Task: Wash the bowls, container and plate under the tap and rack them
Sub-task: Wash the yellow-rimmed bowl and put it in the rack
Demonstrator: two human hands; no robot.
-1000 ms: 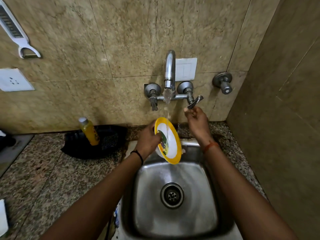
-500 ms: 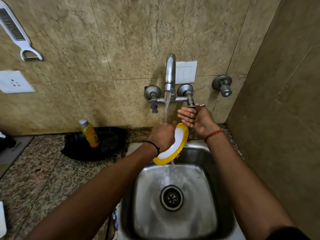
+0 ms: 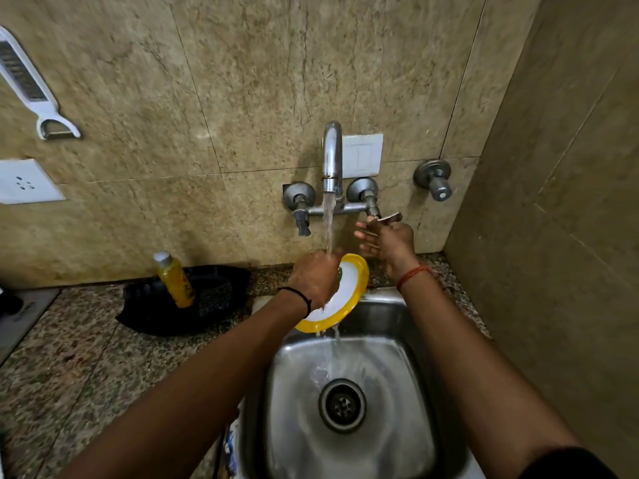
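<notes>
Grater (image 3: 24, 81) hangs on wall, upper left of frame; yellow bottle (image 3: 174, 279) stands on counter at left centre. Left hand (image 3: 316, 279) grips yellow-rimmed plate (image 3: 349, 295), tilted over steel sink (image 3: 408, 375), frame centre. Tap (image 3: 332, 157) runs onto hand and plate. Right hand (image 3: 389, 240), fingers spread loosely, touches tap lever (image 3: 390, 217), right of centre.

Sink (image 3: 408, 392) shiny metal, wet. Tap (image 3: 332, 157) shiny metal. Plate (image 3: 349, 288) smooth, glossy, looks plastic. Counter (image 3: 69, 357) speckled stone. Wall (image 3: 242, 81) smooth stone tiles.
</notes>
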